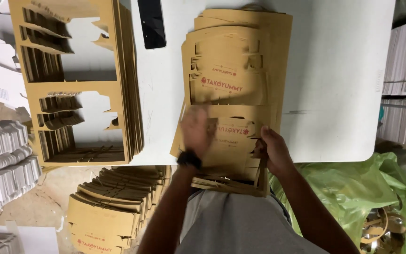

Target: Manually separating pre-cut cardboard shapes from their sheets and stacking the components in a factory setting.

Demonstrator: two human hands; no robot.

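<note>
i see the cardboard stack (238,84) on the white table (334,94), long axis running straight away from me, near end hanging over the table's front edge by my waist. my left hand (196,131) lies on the top sheet near its left side, motion-blurred, so i cannot tell if it's clenched or flat; my right hand (272,149) is pinching the stack's right edge near the close end. punched-out frames (78,84) lie left on the table, cut box blanks (111,207) are piled below it, and a green bag (353,188) is on the right.
</note>
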